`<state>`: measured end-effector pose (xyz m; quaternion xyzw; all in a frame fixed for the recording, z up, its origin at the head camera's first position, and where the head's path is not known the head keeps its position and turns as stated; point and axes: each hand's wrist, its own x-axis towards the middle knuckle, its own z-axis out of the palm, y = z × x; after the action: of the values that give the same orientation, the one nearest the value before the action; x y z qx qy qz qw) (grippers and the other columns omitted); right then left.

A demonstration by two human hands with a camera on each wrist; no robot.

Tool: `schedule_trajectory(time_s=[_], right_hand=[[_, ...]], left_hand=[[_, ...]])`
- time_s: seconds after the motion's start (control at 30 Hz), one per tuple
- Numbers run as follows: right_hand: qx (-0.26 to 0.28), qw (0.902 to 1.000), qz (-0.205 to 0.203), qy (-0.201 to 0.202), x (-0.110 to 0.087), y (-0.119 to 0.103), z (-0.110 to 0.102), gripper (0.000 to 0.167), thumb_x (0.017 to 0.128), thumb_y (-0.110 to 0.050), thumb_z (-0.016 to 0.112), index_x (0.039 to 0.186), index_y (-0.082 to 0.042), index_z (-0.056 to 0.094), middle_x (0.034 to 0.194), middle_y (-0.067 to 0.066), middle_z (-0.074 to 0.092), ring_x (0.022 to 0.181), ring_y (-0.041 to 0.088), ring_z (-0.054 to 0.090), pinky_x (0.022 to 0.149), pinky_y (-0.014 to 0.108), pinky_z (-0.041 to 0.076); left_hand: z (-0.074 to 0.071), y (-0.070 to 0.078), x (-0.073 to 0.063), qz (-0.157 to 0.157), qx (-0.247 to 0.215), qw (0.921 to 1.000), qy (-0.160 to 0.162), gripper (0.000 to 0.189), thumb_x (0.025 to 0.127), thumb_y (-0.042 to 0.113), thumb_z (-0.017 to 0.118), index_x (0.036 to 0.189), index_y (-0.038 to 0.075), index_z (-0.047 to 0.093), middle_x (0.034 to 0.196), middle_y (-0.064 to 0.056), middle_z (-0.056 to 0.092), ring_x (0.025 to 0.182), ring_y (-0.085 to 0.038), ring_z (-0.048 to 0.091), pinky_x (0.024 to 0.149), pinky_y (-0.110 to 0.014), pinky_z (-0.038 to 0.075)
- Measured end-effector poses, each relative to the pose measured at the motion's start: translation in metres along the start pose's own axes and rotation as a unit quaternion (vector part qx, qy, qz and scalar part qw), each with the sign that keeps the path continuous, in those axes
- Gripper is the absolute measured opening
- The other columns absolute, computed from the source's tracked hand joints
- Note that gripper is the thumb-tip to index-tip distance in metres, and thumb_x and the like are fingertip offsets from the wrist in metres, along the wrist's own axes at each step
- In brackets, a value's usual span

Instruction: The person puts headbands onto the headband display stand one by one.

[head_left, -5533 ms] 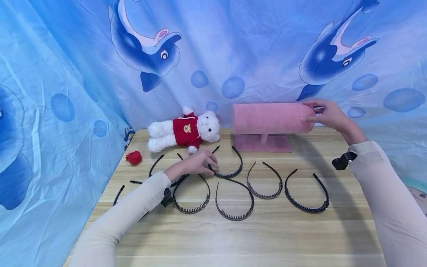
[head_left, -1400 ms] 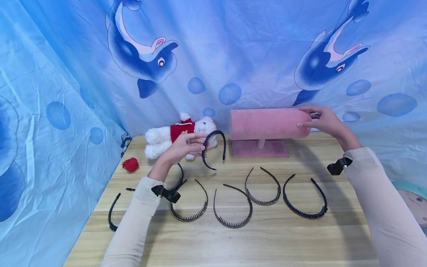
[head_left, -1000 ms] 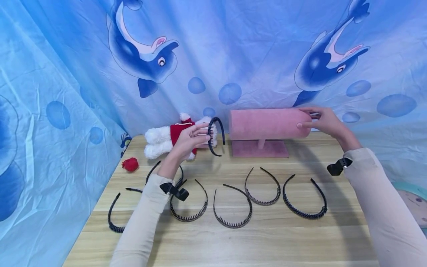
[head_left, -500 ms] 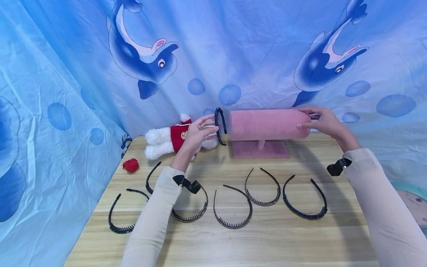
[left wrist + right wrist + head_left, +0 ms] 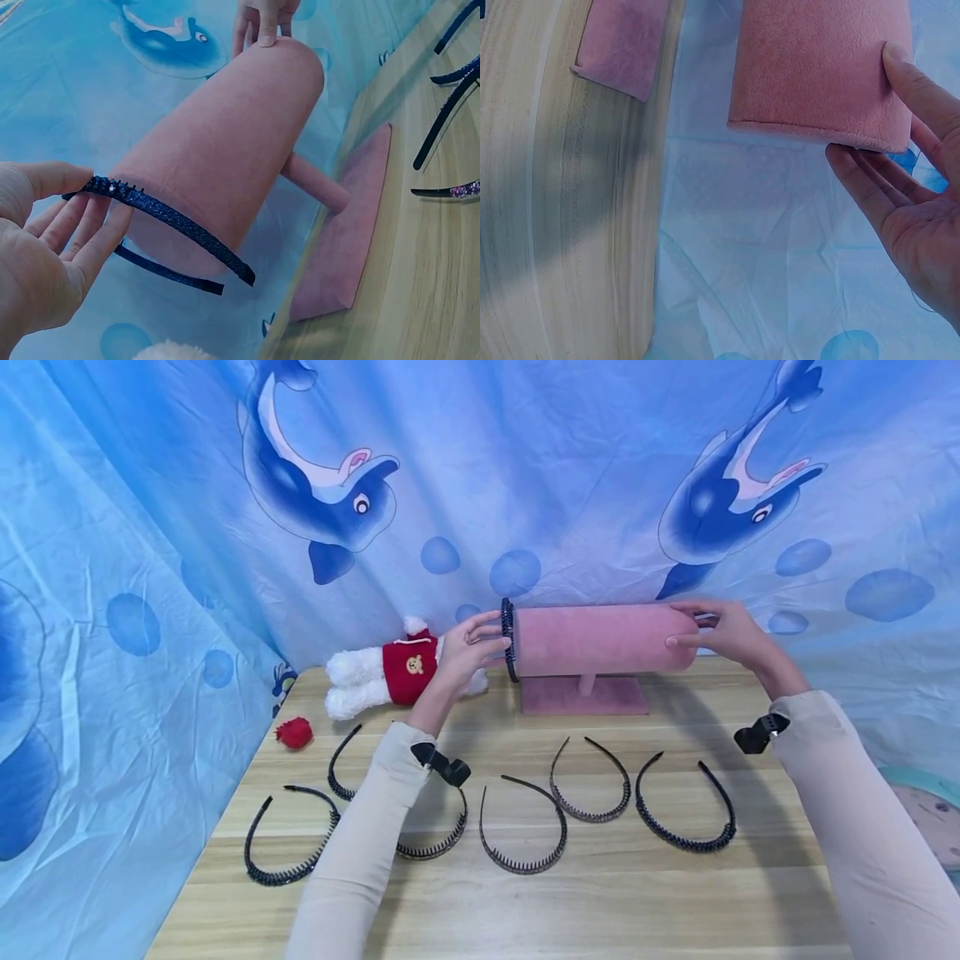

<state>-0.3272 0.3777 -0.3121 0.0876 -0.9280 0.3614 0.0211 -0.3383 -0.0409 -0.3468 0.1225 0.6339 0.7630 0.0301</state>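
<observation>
At the left end of the pink padded headband stand, my left hand pinches a dark headband between thumb and fingers. Its toothed, beaded top is at the fingertips; in the left wrist view the two free tips point away from the hand. The band is level with the roll's left rim; I cannot tell whether it touches the roll. My right hand holds the roll's other end, thumb on the pink front and fingers at the end edge, as the right wrist view shows the thumb there.
Several dark headbands lie on the wooden table, among them a beaded one at right and a toothed one in the middle. A white bear in a red top and a red pompom are at back left.
My left hand has picked the headband up from the table and carried it up and right to the roll's left end, turning it upright. The right hand stays at the other end.
</observation>
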Motion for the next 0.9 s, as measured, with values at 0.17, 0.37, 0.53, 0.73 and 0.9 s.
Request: schedule_trajectory(time_s=[0.17, 0.37, 0.53, 0.73, 0.9], right_hand=[[-0.001, 1.0000, -0.003, 0.003, 0.002, 0.001, 0.000, 0.070, 0.089, -0.028, 0.081, 0.149, -0.008, 0.051, 0.155, 0.023, 0.045, 0.135, 0.045, 0.048, 0.075, 0.004, 0.043], [0.003, 1.0000, -0.005, 0.004, 0.001, 0.001, 0.000, 0.069, 0.089, -0.026, 0.081, 0.149, -0.007, 0.052, 0.155, 0.022, 0.045, 0.134, 0.045, 0.049, 0.076, 0.004, 0.043], [0.006, 1.0000, 0.001, 0.001, 0.000, 0.002, 0.001, 0.069, 0.089, -0.026, 0.081, 0.149, -0.007, 0.051, 0.155, 0.023, 0.045, 0.134, 0.045, 0.049, 0.075, 0.004, 0.044], [0.009, 0.9999, 0.008, -0.003, 0.000, 0.002, 0.001, 0.071, 0.089, -0.026, 0.081, 0.150, -0.008, 0.050, 0.156, 0.023, 0.044, 0.134, 0.045, 0.048, 0.074, 0.004, 0.045], [0.007, 0.9999, 0.008, -0.003, -0.001, -0.001, 0.000, 0.071, 0.089, -0.027, 0.081, 0.150, -0.007, 0.050, 0.156, 0.023, 0.044, 0.135, 0.045, 0.048, 0.074, 0.004, 0.044]], left_hand=[[0.009, 0.001, 0.000, 0.003, 0.012, 0.9999, -0.001, 0.053, 0.090, -0.003, 0.072, 0.140, 0.008, 0.060, 0.114, -0.009, 0.071, 0.093, -0.012, 0.071, 0.095, -0.049, 0.060], [0.017, -0.001, 0.004, 0.000, 0.016, 0.9999, 0.007, 0.053, 0.089, -0.005, 0.072, 0.139, 0.009, 0.060, 0.114, -0.008, 0.070, 0.092, -0.012, 0.070, 0.088, -0.043, 0.063], [0.020, -0.004, 0.005, 0.003, 0.022, 0.9997, 0.011, 0.052, 0.089, -0.006, 0.073, 0.137, 0.008, 0.062, 0.106, -0.001, 0.067, 0.091, -0.011, 0.069, 0.082, -0.040, 0.065], [0.021, -0.006, 0.004, 0.009, 0.025, 0.9996, 0.011, 0.051, 0.089, -0.007, 0.072, 0.136, 0.008, 0.063, 0.104, -0.001, 0.066, 0.093, -0.012, 0.069, 0.085, -0.044, 0.064], [0.020, -0.005, 0.004, 0.017, 0.045, 0.9988, 0.005, 0.052, 0.088, -0.006, 0.074, 0.136, 0.009, 0.063, 0.109, -0.006, 0.067, 0.099, -0.018, 0.069, 0.089, -0.047, 0.063]])
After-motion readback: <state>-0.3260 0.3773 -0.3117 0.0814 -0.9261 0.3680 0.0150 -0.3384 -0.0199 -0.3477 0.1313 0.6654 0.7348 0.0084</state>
